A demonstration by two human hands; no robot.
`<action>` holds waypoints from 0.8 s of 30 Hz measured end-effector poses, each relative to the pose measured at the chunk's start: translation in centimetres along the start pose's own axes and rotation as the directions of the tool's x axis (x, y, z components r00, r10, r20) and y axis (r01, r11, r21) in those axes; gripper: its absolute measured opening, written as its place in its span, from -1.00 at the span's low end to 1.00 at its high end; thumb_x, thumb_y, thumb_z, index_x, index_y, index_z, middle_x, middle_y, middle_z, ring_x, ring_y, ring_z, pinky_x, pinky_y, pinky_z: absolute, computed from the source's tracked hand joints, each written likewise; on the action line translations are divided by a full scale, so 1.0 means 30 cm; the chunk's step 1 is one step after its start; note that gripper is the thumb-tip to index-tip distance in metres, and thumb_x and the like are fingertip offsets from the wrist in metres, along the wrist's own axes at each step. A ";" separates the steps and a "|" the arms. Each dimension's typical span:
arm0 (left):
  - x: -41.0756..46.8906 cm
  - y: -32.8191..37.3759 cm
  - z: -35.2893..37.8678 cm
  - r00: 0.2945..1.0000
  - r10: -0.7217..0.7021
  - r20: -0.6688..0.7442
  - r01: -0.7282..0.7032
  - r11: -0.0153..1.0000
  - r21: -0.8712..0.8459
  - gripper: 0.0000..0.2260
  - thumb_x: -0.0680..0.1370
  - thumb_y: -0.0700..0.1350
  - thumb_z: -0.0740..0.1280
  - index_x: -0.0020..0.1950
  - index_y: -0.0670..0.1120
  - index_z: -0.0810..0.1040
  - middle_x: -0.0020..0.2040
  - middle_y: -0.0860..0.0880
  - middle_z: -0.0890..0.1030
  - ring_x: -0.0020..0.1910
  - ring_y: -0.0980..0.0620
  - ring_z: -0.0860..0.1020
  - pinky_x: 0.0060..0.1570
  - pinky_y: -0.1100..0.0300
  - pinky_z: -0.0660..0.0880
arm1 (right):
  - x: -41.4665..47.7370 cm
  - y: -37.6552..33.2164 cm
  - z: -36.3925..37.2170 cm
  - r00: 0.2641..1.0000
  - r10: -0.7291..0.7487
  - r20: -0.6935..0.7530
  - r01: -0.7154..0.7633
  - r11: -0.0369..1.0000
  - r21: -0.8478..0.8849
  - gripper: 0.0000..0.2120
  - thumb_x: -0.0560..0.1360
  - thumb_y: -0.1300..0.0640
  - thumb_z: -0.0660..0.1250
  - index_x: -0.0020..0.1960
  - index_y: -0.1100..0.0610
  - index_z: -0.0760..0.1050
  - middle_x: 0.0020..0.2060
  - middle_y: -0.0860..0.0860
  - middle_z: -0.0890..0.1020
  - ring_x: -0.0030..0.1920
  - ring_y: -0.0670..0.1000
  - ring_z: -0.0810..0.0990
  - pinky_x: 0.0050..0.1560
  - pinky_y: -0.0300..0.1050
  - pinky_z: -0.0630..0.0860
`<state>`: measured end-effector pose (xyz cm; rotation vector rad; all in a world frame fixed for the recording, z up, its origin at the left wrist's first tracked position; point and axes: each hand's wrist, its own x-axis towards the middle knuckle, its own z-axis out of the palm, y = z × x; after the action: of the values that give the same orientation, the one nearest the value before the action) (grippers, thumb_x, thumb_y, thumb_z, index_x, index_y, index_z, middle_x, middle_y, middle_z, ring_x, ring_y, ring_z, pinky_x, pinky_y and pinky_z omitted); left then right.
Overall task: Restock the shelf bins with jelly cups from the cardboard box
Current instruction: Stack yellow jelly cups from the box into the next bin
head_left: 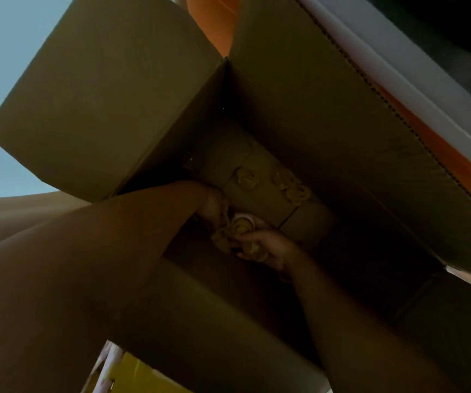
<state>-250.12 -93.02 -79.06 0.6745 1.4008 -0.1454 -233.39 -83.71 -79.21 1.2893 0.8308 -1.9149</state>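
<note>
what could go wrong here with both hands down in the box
The left hand and right hand bunch several jelly cups together; one could slip out on the way up.
The cardboard box is deep and dim, so the loose cups on its floor might get overlooked.

We see the cardboard box (pixel 313 109) as plain dull brown all over, darkening to near black in its shadowed depths, with a fine dotted line of corrugation running along one flap edge. The jelly cups (pixel 291 188) on its floor look translucent amber-yellow, and the pink-rimmed cup (pixel 245 219) shows a pale pink edge around a yellow centre. Behind the box we see a bright orange panel (pixel 211 21), and beside it a white strip (pixel 398 66) with a faint lilac tint. The backdrop (pixel 7 66) at the left is flat pale blue-grey. Below, we see a yellow surface (pixel 138 375) next to a whitish frame (pixel 109 361).
</note>
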 end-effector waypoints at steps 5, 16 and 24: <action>-0.116 0.034 -0.040 0.998 0.037 -0.055 -0.053 0.942 -0.331 -0.86 0.56 -0.16 0.36 0.09 0.00 0.50 -0.08 0.02 0.55 -0.06 0.07 0.53 -0.23 0.21 0.48 | -0.091 -0.036 0.020 0.970 -0.152 -0.188 0.152 0.988 -0.016 -0.65 0.50 0.38 0.31 0.02 -0.08 0.45 -0.11 0.02 0.59 -0.19 -0.03 0.59 -0.37 -0.21 0.53; -0.454 0.208 -0.002 0.939 0.089 -0.332 -0.284 0.746 -0.602 -0.87 0.62 0.05 0.21 0.10 0.09 0.51 0.10 -0.07 0.61 -0.04 -0.02 0.63 -0.27 0.17 0.57 | -0.505 -0.124 0.070 0.799 -0.534 -0.277 0.534 0.841 -0.083 -0.62 0.42 0.33 0.42 0.14 -0.04 0.55 0.07 0.01 0.65 0.07 0.05 0.62 -0.11 -0.11 0.56; -0.738 0.363 0.086 0.903 0.189 -0.385 -0.390 0.735 -0.555 -0.36 0.35 0.52 0.17 0.17 0.10 0.60 0.05 -0.02 0.69 0.03 -0.01 0.66 -0.08 0.11 0.50 | -0.794 -0.113 0.171 0.562 -0.782 -0.269 0.791 0.603 -0.103 -0.63 0.44 0.32 0.43 0.11 -0.08 0.62 0.08 0.00 0.66 0.12 0.06 0.63 0.14 0.10 0.59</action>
<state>-247.03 -92.00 -54.46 0.3518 1.4952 0.6898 -232.03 -81.60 -54.74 1.3494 1.7911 -2.4306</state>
